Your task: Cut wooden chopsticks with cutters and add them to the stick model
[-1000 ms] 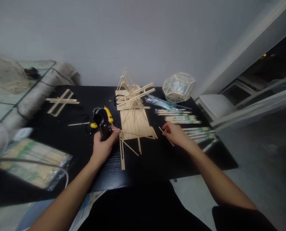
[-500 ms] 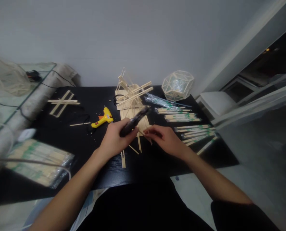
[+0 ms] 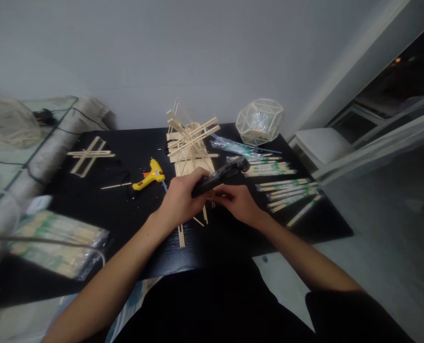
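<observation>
My left hand (image 3: 181,200) is wrapped round a black hand tool (image 3: 221,175) whose head points right, over a flat mat of wooden sticks (image 3: 193,171). My right hand (image 3: 237,202) is closed in a pinch just below the tool, on a thin wooden stick that is mostly hidden by the fingers. Both hands meet above the near end of the stick mat on the black table (image 3: 126,224). A yellow glue gun (image 3: 150,175) lies on the table to the left of my left hand.
A tangled stick structure (image 3: 188,133) stands behind the mat. A stick polyhedron (image 3: 259,121) sits at the back right. Wrapped chopsticks (image 3: 286,190) lie to the right, a bag of them (image 3: 54,243) at the near left, a stick cross (image 3: 88,155) at the back left.
My left hand carried the black tool from beside the glue gun rightward over the stick mat. My right hand brought a stick in from the right to meet it.
</observation>
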Demonstrator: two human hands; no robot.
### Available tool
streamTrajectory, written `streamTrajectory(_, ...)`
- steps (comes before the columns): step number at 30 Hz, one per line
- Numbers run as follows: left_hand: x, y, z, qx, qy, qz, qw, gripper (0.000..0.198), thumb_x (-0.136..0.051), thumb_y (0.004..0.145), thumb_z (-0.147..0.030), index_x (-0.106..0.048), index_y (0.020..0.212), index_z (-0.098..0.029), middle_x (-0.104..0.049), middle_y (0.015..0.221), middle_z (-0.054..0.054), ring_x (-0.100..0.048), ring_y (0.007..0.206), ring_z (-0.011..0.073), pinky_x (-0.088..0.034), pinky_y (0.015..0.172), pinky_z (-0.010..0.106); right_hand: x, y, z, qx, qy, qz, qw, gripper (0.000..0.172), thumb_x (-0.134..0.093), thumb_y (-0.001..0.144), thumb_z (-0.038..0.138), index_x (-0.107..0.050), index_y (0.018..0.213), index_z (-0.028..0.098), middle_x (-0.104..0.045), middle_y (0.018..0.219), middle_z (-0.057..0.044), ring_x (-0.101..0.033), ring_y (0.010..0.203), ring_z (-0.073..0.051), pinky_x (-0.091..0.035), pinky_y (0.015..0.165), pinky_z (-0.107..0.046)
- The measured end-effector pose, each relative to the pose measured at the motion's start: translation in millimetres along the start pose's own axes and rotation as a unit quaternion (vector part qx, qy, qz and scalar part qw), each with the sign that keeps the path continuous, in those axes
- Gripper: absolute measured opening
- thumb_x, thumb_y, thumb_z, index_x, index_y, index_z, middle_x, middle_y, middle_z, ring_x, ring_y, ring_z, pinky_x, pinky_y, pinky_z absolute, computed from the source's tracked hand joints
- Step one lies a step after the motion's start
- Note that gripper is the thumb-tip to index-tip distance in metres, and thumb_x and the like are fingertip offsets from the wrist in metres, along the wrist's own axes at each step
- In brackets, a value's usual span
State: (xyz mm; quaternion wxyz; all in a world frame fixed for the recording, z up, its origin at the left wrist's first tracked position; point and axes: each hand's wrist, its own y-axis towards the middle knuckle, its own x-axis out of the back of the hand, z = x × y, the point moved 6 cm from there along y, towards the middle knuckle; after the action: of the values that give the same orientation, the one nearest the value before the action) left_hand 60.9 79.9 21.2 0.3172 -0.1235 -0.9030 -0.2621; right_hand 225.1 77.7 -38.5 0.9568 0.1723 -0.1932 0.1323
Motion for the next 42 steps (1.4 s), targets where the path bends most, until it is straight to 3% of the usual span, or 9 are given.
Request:
streamTrajectory(14, -3.5, -3, -2, -0.043, 0.013, 0.011, 0.999, 0.022, -0.064, 0.084, -0.016, -0.065, 0.106, -0.021, -0.073, 0.089, 0.0, -0.067, 0.077, 0.0143, -0.049, 0.071, 0.024, -4, -7, -6, 0.026, -0.046, -0.028, 0.998, 0.016, -0.073, 0.094, 0.036, -0.08, 0.094, 0.022, -0.081, 0.086, -0.001, -0.071, 0.069, -0.016, -0.055, 0.07, -0.026)
streamTrajectory(29, -13.7, -9, 5, -0.019, 0.006, -0.015, 1.0, 0.015, -0.068, 0.091, -0.024, -0.066, 0.106, -0.02, -0.069, 0.08, -0.002, -0.06, 0.066, 0.0105, -0.045, 0.064, 0.02, -1, -11, -10, 0.019, -0.015, -0.063, 0.998, 0.014, -0.081, 0.088, 0.035, -0.079, 0.088, 0.021, -0.079, 0.08, 0.0, -0.07, 0.069, -0.015, -0.053, 0.069, -0.025)
streamTrajectory(42, -14.4, -11, 7, -0.025, -0.025, -0.001, 0.999, 0.016, -0.066, 0.092, -0.021, -0.067, 0.108, -0.021, -0.071, 0.084, -0.001, -0.063, 0.069, 0.0118, -0.048, 0.066, 0.021, -1, -12, -11, 0.027, -0.056, -0.046, 0.997, 0.015, -0.076, 0.092, 0.039, -0.082, 0.093, 0.024, -0.081, 0.085, -0.001, -0.071, 0.07, -0.017, -0.054, 0.071, -0.028)
